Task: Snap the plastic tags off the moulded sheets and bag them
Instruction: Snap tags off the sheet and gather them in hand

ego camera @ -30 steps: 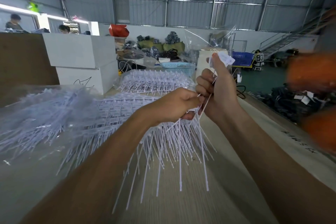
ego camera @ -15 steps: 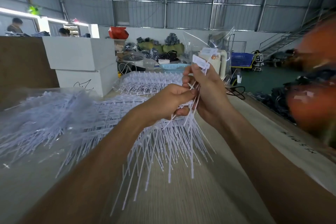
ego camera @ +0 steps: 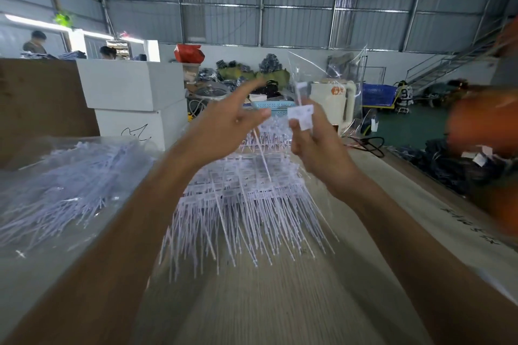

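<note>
Step in hand: one snapped-off tag (ego camera: 300,115) is free of the sheets and held up above the pile; judged from this, the person is between breaking a piece off and bagging it.
Right hand: the right hand (ego camera: 319,145) pinches the tag's white label between thumb and fingers, with the thin tail hanging down toward the pile.
Left hand: the left hand (ego camera: 224,129) is spread wide with straight fingers and holds nothing; it is blurred and hovers above the pile, just beside the right hand.
Moulded sheets: the stack of moulded sheets (ego camera: 241,199) lies at the middle of the tabletop (ego camera: 252,302), its long tails fanned toward the near edge. A second stack (ego camera: 269,134) lies toward the far edge.
Containers: a clear plastic bag (ego camera: 70,176) lies flat at the left edge of the tabletop and is packed with loose tags. Another clear bag (ego camera: 344,70) stands behind the hands at the far edge; what it holds cannot be made out.
Next move: probably the held tag goes into a bag, which calls for finding the bag's mouth and feeding the long tail in without snagging; then the free hand must steady the stack again.
</note>
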`<state>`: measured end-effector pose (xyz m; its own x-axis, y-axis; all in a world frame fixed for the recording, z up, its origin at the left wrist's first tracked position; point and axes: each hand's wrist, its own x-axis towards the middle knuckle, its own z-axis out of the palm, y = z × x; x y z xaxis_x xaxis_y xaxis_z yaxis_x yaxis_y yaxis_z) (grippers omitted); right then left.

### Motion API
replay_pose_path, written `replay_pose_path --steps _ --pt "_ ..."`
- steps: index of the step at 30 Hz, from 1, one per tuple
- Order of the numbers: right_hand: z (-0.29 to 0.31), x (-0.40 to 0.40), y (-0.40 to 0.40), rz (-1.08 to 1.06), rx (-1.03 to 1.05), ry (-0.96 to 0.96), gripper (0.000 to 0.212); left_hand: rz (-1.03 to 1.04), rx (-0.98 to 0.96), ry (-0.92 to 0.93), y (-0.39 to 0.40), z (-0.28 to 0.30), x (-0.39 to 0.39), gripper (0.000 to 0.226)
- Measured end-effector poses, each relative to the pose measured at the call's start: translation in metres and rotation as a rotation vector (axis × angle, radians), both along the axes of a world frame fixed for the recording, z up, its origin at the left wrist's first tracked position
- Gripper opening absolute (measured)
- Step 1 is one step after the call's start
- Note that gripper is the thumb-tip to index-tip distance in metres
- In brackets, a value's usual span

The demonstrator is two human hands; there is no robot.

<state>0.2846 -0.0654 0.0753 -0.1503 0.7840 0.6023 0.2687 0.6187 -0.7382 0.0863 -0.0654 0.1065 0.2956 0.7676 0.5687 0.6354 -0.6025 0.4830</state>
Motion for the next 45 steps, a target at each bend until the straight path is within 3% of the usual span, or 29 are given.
replay_pose_path --steps 3,6,10,13,16,19,22,26,29,32,35,38,42,45 --pt "-0.008 -0.011 0.001 -0.045 0.064 -0.176 0.044 -0.023 0.274 0.006 -0.004 0.004 0.016 0.049" --pt "-0.009 -0.014 -0.001 -0.115 0.082 -0.269 0.057 0.036 0.397 -0.030 -0.006 0.000 0.026 0.029" --pt "-0.005 -0.011 0.001 -0.192 0.068 -0.205 0.047 0.110 0.368 0.040 -0.005 -0.001 0.028 0.030" --pt "-0.008 -0.007 0.007 -0.278 0.053 -0.278 0.007 0.063 0.285 0.123 -0.005 -0.004 0.034 0.033" --pt "-0.014 -0.002 0.012 -0.301 -0.043 -0.164 0.029 0.050 0.252 0.188 -0.006 -0.006 0.037 0.038" --pt "-0.011 -0.001 0.016 -0.207 -0.245 0.146 0.045 0.059 0.287 0.134 -0.003 -0.010 0.034 0.043" --pt "-0.001 0.003 0.012 0.065 -0.402 0.393 0.051 0.025 0.285 -0.005 0.000 -0.014 0.032 0.030" --pt "0.007 0.003 -0.003 0.375 -0.431 0.249 0.030 -0.044 0.288 -0.003 -0.004 -0.018 0.036 0.028" --pt "0.007 0.001 -0.008 0.379 -0.318 0.117 0.019 -0.088 0.236 -0.104 -0.007 -0.013 0.034 0.025" --pt "0.012 0.006 -0.004 0.293 -0.231 0.163 0.013 -0.113 0.090 -0.248 -0.007 -0.008 0.026 0.010" --pt "0.013 0.015 0.002 0.182 -0.216 0.312 0.021 -0.067 -0.016 -0.135 -0.003 -0.010 0.016 0.025" --pt "0.006 0.014 0.006 0.099 -0.242 0.289 0.027 -0.069 -0.009 -0.084 -0.003 -0.011 0.016 0.029" --pt "0.001 0.016 0.005 0.377 -0.482 0.278 0.029 -0.024 0.045 -0.048 -0.007 -0.004 0.020 0.027" --pt "-0.001 0.019 0.004 0.439 -0.491 0.277 0.031 -0.016 -0.002 -0.067 -0.011 -0.002 0.023 0.032"
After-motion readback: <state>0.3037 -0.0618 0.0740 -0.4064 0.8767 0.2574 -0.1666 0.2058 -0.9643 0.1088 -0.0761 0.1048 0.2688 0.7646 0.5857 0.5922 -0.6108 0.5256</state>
